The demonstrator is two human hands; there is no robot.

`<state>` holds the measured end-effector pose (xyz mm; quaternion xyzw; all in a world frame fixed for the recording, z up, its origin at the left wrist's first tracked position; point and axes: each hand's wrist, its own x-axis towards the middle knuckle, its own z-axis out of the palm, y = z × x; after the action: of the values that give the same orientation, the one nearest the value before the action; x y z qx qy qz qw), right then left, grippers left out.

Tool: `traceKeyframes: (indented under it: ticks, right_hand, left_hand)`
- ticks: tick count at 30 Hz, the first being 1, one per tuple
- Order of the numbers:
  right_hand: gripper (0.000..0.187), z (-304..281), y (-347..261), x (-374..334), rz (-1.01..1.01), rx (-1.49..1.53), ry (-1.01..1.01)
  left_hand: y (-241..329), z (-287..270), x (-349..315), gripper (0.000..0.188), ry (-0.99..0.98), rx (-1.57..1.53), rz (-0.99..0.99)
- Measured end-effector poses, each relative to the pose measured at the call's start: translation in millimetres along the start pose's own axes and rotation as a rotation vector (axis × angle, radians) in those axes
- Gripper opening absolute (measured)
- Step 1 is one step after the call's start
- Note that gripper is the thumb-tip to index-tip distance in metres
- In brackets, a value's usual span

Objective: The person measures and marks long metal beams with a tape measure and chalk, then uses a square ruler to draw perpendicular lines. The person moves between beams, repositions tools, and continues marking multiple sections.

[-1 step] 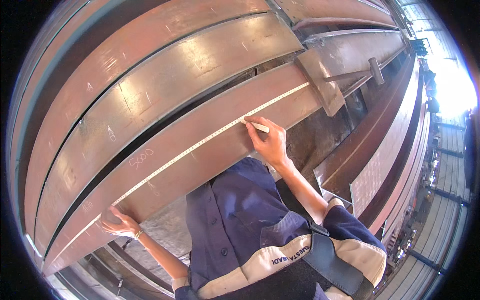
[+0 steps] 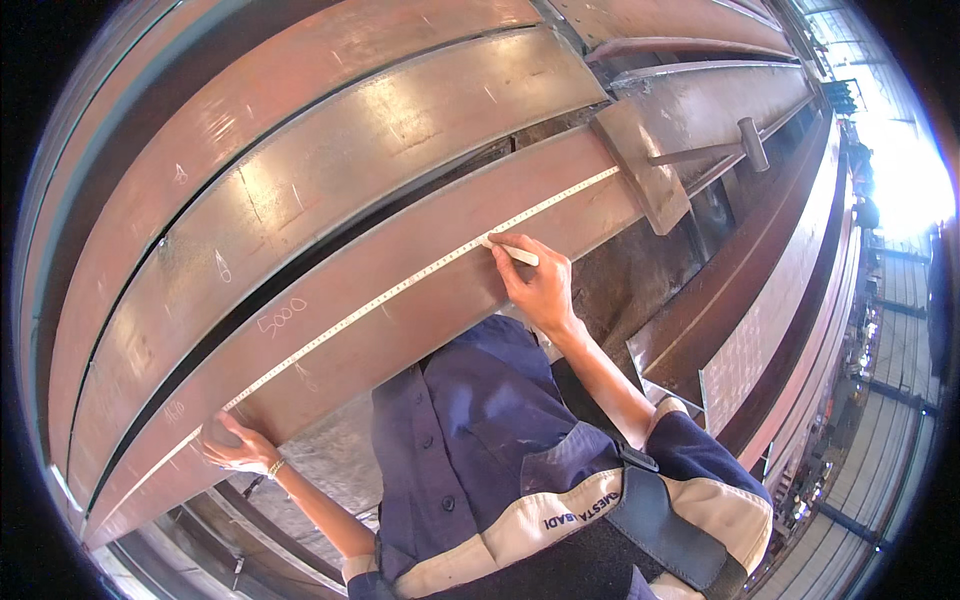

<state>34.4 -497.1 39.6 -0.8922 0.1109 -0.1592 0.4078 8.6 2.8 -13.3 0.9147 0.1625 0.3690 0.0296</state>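
Head view: right hand pinching a short off-white stick at the tape measure.
Pale, thin, flat tape runs between the hands along a long reddish-brown, smooth metal beam with faint chalk-like scribbles; left hand at the tape, fingers spread, cannot tell whether they grip. Beyond the right hand: scuffed rectangular block across the beam, hammer with cylindrical head beside it.

Navy work shirt, round dark buttons down front; beige band across near part, dark lettering. Right sleeve short, navy, beige-trimmed. Wide dark strap, black buckle. Left hand bare, thin bracelet at wrist; right hand bare.
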Motion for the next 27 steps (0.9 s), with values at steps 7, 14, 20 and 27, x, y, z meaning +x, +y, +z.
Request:
traceKeyframes:
  ticks: [7, 14, 20, 27]
  right_hand:
    - [0.016, -5, -2, 5, 0.006, -0.007, -0.081]
    - [0.016, -4, -1, 12, -0.024, 0.005, -0.075]
    - [0.017, -4, -1, 12, -0.066, 0.012, -0.061]
    - [0.016, -3, 0, 13, -0.077, 0.017, -0.067]
  left_hand:
    - [-1, 2, -1, 0.033, 0.028, 0.019, 0.004]
    - [1, 7, -4, 0.037, 0.005, 0.041, -0.079]
    - [-3, 9, -2, 0.037, 0.032, 0.052, -0.062]
    - [-9, 11, -4, 0.036, 0.035, 0.055, -0.061]
